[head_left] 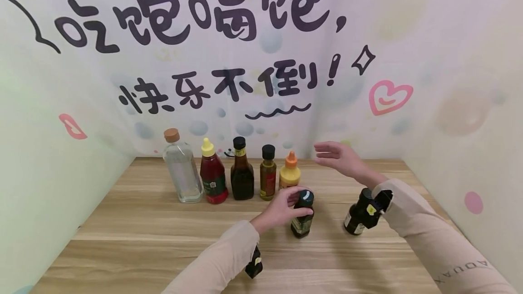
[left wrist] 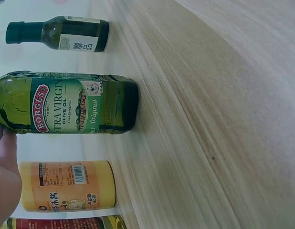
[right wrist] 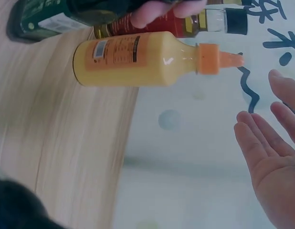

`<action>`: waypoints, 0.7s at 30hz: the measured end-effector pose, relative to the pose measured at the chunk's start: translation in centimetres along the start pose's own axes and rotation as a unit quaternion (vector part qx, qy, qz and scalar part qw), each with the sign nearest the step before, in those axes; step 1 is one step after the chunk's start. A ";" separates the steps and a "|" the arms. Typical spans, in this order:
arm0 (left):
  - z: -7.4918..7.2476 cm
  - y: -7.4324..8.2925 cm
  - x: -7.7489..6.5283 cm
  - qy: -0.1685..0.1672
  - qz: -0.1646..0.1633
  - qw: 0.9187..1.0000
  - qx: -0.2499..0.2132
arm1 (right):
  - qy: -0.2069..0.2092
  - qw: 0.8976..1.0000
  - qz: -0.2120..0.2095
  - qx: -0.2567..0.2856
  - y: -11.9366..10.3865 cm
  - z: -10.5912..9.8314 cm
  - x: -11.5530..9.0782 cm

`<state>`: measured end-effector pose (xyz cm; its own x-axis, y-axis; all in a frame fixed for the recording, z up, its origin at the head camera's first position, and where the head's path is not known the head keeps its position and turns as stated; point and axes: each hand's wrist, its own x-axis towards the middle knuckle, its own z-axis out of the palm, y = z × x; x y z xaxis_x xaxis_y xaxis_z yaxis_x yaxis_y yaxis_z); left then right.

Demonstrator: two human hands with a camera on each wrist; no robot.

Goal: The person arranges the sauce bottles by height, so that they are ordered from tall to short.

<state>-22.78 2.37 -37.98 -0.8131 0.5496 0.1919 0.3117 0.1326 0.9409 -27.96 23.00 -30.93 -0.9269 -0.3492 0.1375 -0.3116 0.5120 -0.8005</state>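
A green glass olive oil bottle stands upright toward the front of the bottle row. My left hand holds it near its dark cap, thumb on the near side and fingers around the far side. In the left wrist view only part of this hand shows. Raised over the back right of the table, my right hand has straight fingers and holds nothing. Nearest to it is a yellow squeeze bottle with an orange nozzle, partly behind my left hand in the head view.
Along the back stand a clear bottle, a red sauce bottle, a dark brown bottle and a black-capped red-labelled bottle. A small dark bottle stands at right, partly behind the right wrist camera. Printed cloth backs the wooden table.
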 end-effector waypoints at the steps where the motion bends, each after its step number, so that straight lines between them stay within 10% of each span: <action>1: 0.0 0.0 0.0 0.000 -0.001 1.000 0.000 | 0.001 1.000 -0.001 -0.005 0.0 -0.2 -0.3; 21: 0.0 0.1 -0.1 0.000 0.003 1.000 0.003 | 0.001 1.000 0.007 -0.030 3.8 -3.2 -6.1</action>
<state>-22.67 2.32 -37.93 -0.8110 0.5503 0.1985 0.3203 0.1338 0.9378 -24.21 29.58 -32.94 -0.9314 -0.3409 0.1275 -0.3110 0.5636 -0.7653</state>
